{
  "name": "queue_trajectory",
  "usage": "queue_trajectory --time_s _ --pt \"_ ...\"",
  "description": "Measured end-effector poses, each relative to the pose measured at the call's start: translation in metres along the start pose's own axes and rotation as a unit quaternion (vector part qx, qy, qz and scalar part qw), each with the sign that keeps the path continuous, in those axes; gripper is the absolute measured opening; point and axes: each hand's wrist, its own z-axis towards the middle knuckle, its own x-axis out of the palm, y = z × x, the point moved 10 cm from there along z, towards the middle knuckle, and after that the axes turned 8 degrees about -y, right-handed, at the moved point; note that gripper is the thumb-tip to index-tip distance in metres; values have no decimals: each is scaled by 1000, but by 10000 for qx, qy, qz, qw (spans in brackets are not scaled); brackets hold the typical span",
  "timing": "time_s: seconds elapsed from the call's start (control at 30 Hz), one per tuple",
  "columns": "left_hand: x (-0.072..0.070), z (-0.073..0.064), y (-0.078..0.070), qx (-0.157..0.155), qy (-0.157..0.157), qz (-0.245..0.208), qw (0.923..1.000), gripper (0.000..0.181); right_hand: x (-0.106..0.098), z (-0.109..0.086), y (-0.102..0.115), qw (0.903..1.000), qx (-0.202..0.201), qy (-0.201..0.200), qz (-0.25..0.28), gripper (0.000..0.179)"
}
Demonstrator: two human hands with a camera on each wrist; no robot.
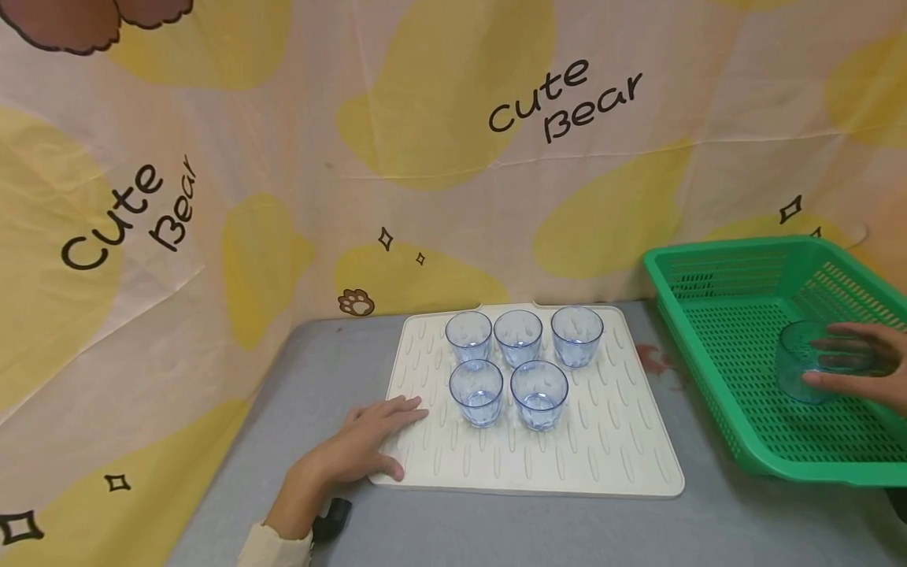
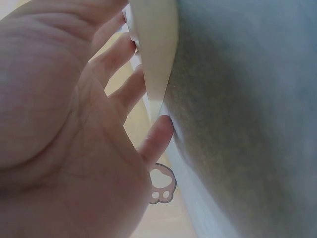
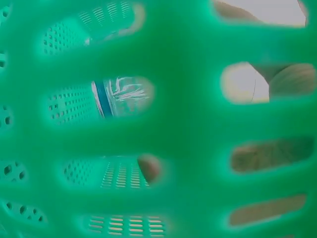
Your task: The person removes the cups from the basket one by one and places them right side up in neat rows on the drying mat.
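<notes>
My left hand (image 1: 364, 441) rests at the near left part of a white drying mat (image 1: 602, 465), fingers spread and fairly straight. In the left wrist view, those fingers (image 2: 130, 89) lie along the mat's edge (image 2: 156, 44). Several clear bluish glasses (image 1: 479, 394) stand upright on the mat in two rows. At the right, my right hand (image 1: 868, 362) reaches into a green basket (image 1: 723, 409) and holds another glass (image 1: 794, 362), thumb on the near side and fingers on the far side. Basket slats hide much of this hand and glass (image 3: 126, 94) in the right wrist view.
Grey cloth (image 1: 340, 354) covers the table beneath the mat and basket. A patterned curtain (image 1: 439, 157) hangs behind and along the left. The basket's raised rim (image 1: 680, 339) stands to the right of the mat, and a reddish mark (image 1: 652, 358) lies between them.
</notes>
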Motion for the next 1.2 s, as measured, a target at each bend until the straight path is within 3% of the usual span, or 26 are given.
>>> queue_trajectory --time_s 0.1,0.3,0.6,0.97,1.2 --pt "1 0 1 -30 14 -13 10000 91 6 1 1 9993 -21 320 -176 93" --pt "1 -1 0 -89 4 -14 10000 90 0 3 13 9992 -142 216 -320 93" --pt "1 -1 2 -78 -13 5 10000 91 -6 2 26 9992 -389 -102 -4 89" --pt "1 -1 2 -100 -6 -20 9999 91 2 -8 45 9965 -595 157 561 86" --pt "1 -1 2 -119 13 -31 9999 91 3 -11 59 9952 -795 79 558 85"
